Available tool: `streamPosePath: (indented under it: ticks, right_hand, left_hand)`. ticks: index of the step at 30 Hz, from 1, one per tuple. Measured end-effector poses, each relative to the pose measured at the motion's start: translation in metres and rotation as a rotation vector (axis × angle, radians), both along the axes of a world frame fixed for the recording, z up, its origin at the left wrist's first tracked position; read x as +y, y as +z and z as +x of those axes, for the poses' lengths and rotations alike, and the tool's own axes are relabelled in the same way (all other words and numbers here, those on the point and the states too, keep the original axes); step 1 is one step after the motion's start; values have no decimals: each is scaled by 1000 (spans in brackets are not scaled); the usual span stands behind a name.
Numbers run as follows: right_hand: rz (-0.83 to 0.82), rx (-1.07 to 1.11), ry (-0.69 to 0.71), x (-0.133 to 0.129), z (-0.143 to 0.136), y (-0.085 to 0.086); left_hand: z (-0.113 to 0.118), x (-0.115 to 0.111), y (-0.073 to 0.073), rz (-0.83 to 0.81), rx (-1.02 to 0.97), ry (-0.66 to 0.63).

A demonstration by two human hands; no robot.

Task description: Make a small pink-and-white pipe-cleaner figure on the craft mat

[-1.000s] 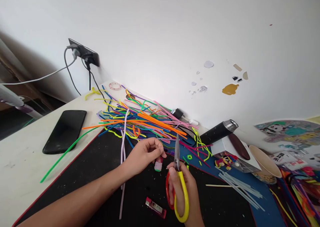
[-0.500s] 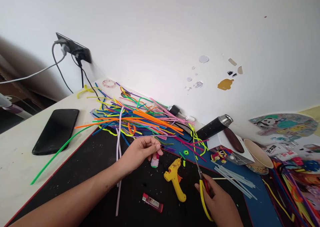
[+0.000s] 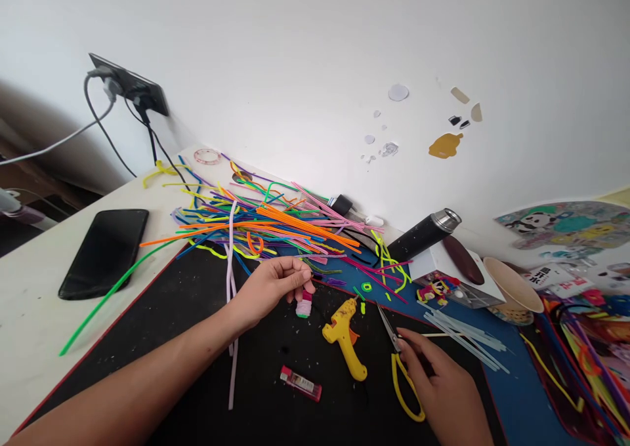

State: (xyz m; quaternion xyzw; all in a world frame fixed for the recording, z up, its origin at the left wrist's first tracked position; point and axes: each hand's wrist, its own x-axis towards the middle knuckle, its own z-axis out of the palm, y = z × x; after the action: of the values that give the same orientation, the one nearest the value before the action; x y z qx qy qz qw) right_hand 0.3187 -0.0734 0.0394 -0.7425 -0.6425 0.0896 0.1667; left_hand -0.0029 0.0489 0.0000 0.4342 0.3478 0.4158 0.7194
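Note:
My left hand (image 3: 283,285) hovers over the dark mat, thumb and fingertips pinched together; whatever lies between them is too small or hidden to make out. Just below those fingers sits a small pink-and-magenta wrapped piece (image 3: 304,307) with a green end; whether the hand touches it I cannot tell. My right hand (image 3: 438,380) is closed around yellow-handled scissors (image 3: 407,397) near their pivot, blades pointing up and left. Between the hands lies a yellow glue gun (image 3: 347,344), nozzle away from me. Nearer to me is a red lighter (image 3: 300,384).
A heap of coloured pipe cleaners (image 3: 266,226) spreads along the back. A phone (image 3: 104,252) lies at left. On the right are a black flask (image 3: 418,236), a white box (image 3: 443,282), a bowl (image 3: 514,288) and clear glue sticks (image 3: 465,334).
My right hand has shifted its hold on the scissors, fingers now nearer the pivot and the yellow loop more exposed. The left hand stays pinched, almost still. The whole view has shifted slightly.

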Motion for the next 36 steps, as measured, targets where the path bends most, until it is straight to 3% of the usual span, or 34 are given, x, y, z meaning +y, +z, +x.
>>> streamPosePath:
  ticks: [6,10,17,25,36]
  right_hand:
    - [77,286,134,42,-81,-4]
    - [99,366,235,68,-106,-9]
    - [119,368,350,89,-120,-3]
    - [152,359,385,82,-127,-15]
    - [182,308,411,75,-121,-27]
  left_hand:
    - [1,3,-3,3,65,-20]
    - [0,5,0,17,138,-29]
    - [-3,4,3,77,246,-72]
    - [2,-2,9,113,270,-115]
    - [4,-7,1,149,367,-161]
